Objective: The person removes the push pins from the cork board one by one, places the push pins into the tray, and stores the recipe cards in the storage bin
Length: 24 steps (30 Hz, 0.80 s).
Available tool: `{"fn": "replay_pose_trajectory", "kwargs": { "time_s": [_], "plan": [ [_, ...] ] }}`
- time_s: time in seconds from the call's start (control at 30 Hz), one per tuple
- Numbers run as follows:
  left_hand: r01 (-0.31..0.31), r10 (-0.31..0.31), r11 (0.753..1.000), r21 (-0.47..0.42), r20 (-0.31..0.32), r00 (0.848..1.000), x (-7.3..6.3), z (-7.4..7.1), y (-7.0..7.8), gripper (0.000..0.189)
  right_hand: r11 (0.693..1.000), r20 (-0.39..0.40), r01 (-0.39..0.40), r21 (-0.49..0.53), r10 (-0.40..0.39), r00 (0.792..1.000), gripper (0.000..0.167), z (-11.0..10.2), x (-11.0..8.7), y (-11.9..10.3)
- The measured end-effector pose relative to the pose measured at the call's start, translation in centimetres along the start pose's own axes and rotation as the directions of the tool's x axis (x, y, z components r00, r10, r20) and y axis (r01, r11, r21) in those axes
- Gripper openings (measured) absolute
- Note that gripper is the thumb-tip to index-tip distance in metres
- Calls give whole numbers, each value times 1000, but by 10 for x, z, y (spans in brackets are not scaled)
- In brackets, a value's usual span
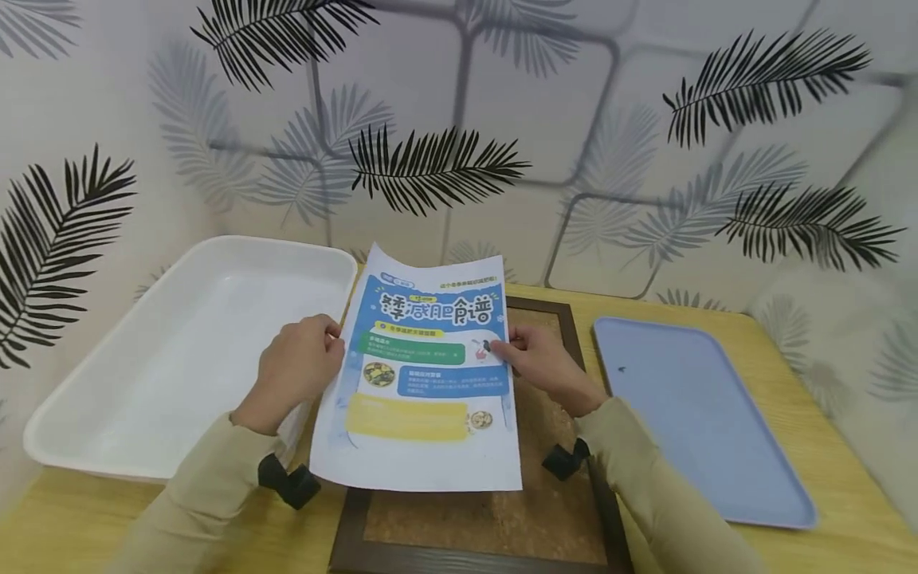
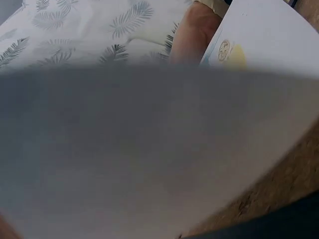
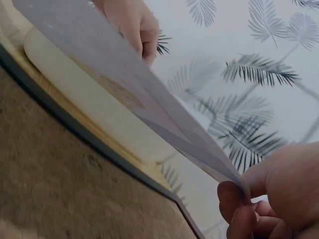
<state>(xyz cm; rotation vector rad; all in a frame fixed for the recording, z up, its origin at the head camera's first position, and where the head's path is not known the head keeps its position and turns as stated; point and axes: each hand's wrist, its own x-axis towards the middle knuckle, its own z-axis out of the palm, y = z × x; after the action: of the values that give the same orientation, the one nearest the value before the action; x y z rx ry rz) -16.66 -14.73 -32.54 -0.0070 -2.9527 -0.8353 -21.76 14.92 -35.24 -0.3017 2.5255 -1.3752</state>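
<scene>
A printed paper sheet (image 1: 423, 462) with blue, green and yellow blocks is held up, tilted, over a dark-framed cork board (image 1: 488, 526). My left hand (image 1: 297, 363) grips its left edge, fingers curled in. On the opposite edge my right hand (image 1: 547, 363) pinches the paper between thumb and fingers. In the right wrist view, that right hand (image 3: 281, 196) has the sheet's edge (image 3: 219, 164) in its pinch, with the left hand (image 3: 134, 25) beyond. A blurred grey surface fills most of the left wrist view, hiding the left hand; part of the sheet (image 2: 269, 37) shows above.
On the left of the wooden table (image 1: 43, 518) stands a large white basin (image 1: 215, 335). To the right lies a flat blue tray (image 1: 696, 422). A leaf-patterned backdrop (image 1: 445, 96) rises behind the table.
</scene>
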Motion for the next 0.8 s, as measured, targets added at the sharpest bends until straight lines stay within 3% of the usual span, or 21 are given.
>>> {"fn": "replay_pose_trajectory", "kwargs": {
  "time_s": [0.2,0.43,0.63,0.8],
  "plan": [
    [21,-21,1000,7,31,999,6,-29,-29,32,1000,18,-5,14,4,1000,28,24,16,-29],
    [-20,22,999,-37,55,998,19,-56,-76,35,994,26,58,96,-60,998,27,55,39,-53],
    [-10,19,996,-93,95,995,18,-64,-112,37,989,68,27,146,-37,997,26,80,50,-70],
    [-8,16,996,-90,97,995,22,-70,-132,37,990,45,43,137,-49,998,26,94,60,-81]
  ]
}}
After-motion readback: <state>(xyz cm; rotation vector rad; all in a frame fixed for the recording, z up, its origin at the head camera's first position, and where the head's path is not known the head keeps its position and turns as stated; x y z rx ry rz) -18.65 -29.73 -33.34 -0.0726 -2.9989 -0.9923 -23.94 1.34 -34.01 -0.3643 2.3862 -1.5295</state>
